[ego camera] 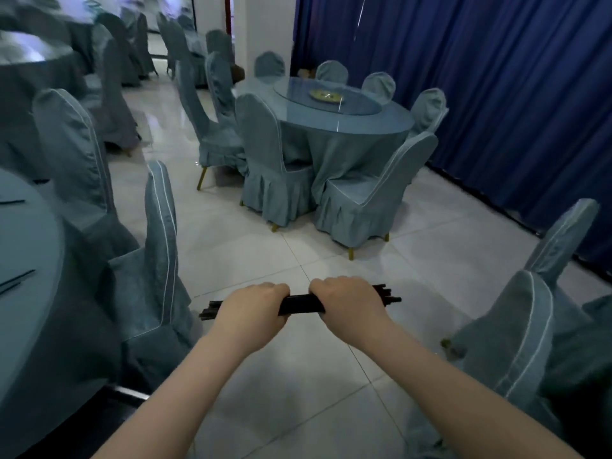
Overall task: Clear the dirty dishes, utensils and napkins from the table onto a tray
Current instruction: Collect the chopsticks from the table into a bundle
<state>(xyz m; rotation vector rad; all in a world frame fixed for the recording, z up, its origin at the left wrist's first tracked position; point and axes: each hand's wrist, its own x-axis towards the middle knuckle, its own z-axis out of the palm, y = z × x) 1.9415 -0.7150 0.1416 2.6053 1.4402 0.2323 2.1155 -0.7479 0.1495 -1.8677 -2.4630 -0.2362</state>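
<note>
Both hands are clenching one bundle of black chopsticks held level over the tiled floor, the left hand gripping near its left end and the right hand near its right end. More chopsticks are lying by the edge of the near table at left. A plate is sitting on the glass turntable of the far round table.

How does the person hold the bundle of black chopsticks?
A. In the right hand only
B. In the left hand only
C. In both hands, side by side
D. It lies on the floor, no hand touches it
C: the left hand and the right hand both grip the bundle of black chopsticks held level above the floor tiles, its ends sticking out on each side.
</note>
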